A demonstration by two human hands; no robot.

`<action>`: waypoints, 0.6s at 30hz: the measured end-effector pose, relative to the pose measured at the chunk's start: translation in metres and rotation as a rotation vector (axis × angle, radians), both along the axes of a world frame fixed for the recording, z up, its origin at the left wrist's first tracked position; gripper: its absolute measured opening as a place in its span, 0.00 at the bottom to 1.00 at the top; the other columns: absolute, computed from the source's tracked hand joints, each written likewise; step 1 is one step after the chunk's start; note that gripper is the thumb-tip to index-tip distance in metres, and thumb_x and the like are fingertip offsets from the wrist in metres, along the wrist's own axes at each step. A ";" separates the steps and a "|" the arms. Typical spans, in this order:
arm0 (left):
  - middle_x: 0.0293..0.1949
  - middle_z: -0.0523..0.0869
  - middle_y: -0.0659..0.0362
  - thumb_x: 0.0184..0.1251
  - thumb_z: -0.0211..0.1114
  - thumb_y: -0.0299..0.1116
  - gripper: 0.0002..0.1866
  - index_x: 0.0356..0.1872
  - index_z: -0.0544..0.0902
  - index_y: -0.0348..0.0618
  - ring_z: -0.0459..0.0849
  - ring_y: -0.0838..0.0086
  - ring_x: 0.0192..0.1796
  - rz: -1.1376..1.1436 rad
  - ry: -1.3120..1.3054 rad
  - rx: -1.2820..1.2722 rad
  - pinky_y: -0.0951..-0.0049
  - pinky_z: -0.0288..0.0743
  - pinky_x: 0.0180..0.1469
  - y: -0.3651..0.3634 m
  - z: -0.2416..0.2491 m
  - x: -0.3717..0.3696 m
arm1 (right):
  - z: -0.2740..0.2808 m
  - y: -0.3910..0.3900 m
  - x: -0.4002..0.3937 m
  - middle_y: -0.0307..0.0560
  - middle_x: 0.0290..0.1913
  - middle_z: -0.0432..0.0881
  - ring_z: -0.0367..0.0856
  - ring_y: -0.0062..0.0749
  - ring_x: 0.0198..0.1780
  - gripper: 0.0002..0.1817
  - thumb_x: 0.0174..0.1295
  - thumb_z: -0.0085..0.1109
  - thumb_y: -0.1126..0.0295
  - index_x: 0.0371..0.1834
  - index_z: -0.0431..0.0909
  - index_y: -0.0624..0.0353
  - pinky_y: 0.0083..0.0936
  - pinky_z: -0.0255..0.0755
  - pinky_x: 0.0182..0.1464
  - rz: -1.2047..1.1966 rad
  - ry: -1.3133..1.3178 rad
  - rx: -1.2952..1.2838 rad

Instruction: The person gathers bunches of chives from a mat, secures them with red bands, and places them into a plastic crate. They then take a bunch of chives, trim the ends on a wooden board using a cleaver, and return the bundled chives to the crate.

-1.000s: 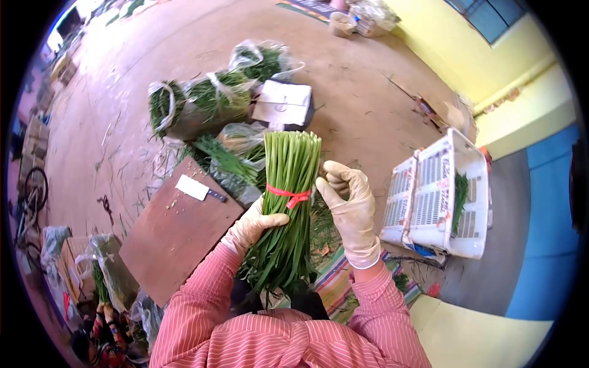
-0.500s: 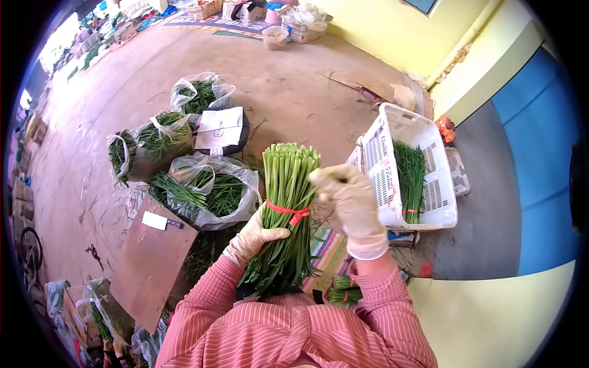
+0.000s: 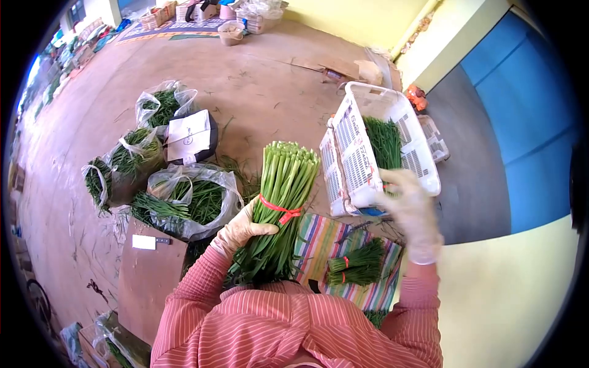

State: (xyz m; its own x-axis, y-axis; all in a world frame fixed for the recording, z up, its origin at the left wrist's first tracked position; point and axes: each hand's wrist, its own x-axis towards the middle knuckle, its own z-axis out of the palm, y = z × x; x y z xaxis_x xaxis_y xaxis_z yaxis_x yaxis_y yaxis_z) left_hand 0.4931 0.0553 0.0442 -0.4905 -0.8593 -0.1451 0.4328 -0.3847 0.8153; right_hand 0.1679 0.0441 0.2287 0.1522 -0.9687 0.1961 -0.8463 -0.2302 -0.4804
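In my gloved left hand (image 3: pixel 244 230) is a thick bunch of garlic chives (image 3: pixel 288 175), gripped around its lower middle with the cut stem ends pointing up. A red band (image 3: pixel 279 208) circles the bunch just above my thumb. My gloved right hand (image 3: pixel 410 208) is off to the right, in front of the near end of the white crate (image 3: pixel 350 153); motion smears its fingers. Inside that crate lie more green chives (image 3: pixel 384 142). Smaller banded bunches (image 3: pixel 356 264) rest on a striped mat (image 3: pixel 316 239) below my right hand.
Plastic bags of loose greens (image 3: pixel 196 205) stand on the floor to the left, beside a dark stool with a white cover (image 3: pixel 188 136). A cleaver (image 3: pixel 147 241) lies on a brown board (image 3: pixel 144 282). At the back are a tub (image 3: pixel 230 34) and baskets; a yellow wall rises right.
My right hand has left the stems of the bunch and moved right and slightly down. The view has swung right, showing more of the striped mat. My left hand keeps its hold.
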 end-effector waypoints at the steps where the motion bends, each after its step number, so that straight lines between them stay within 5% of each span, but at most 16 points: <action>1: 0.65 0.77 0.61 0.47 0.83 0.29 0.50 0.73 0.65 0.44 0.73 0.74 0.65 -0.016 -0.009 -0.001 0.68 0.65 0.70 -0.002 0.003 0.001 | -0.005 0.000 0.026 0.50 0.48 0.78 0.78 0.31 0.47 0.31 0.53 0.73 0.65 0.62 0.78 0.61 0.26 0.75 0.50 0.092 -0.078 -0.011; 2: 0.65 0.77 0.61 0.47 0.83 0.29 0.50 0.73 0.65 0.44 0.73 0.74 0.65 -0.025 -0.006 0.001 0.68 0.65 0.70 -0.003 0.004 0.000 | -0.001 -0.002 0.049 0.48 0.46 0.77 0.76 0.30 0.42 0.34 0.52 0.74 0.68 0.65 0.76 0.60 0.25 0.75 0.47 0.162 -0.272 0.036; 3: 0.66 0.76 0.61 0.46 0.84 0.29 0.51 0.73 0.64 0.44 0.74 0.73 0.66 -0.032 -0.012 -0.010 0.67 0.64 0.70 -0.005 0.005 -0.001 | -0.003 -0.008 0.064 0.46 0.40 0.77 0.73 0.28 0.36 0.33 0.51 0.74 0.73 0.64 0.77 0.61 0.24 0.75 0.42 0.262 -0.284 -0.131; 7: 0.67 0.75 0.60 0.46 0.84 0.30 0.51 0.74 0.64 0.43 0.72 0.73 0.67 -0.067 -0.007 -0.013 0.67 0.63 0.70 -0.007 0.017 -0.002 | 0.000 -0.023 0.101 0.42 0.33 0.78 0.75 0.24 0.32 0.24 0.54 0.73 0.76 0.57 0.82 0.62 0.22 0.74 0.36 0.257 -0.310 -0.014; 13: 0.68 0.75 0.60 0.46 0.84 0.31 0.52 0.74 0.63 0.43 0.72 0.73 0.67 -0.085 -0.016 -0.013 0.68 0.62 0.71 -0.010 0.000 0.003 | -0.030 -0.036 0.103 0.43 0.36 0.80 0.81 0.26 0.37 0.13 0.57 0.69 0.78 0.46 0.85 0.64 0.21 0.75 0.42 0.249 -0.545 0.078; 18: 0.67 0.75 0.61 0.48 0.83 0.30 0.50 0.74 0.63 0.43 0.72 0.73 0.67 -0.118 0.000 -0.001 0.68 0.63 0.71 -0.009 -0.002 0.009 | -0.024 -0.044 0.108 0.43 0.37 0.80 0.81 0.27 0.38 0.07 0.59 0.67 0.79 0.40 0.83 0.64 0.22 0.75 0.44 0.283 -0.415 0.146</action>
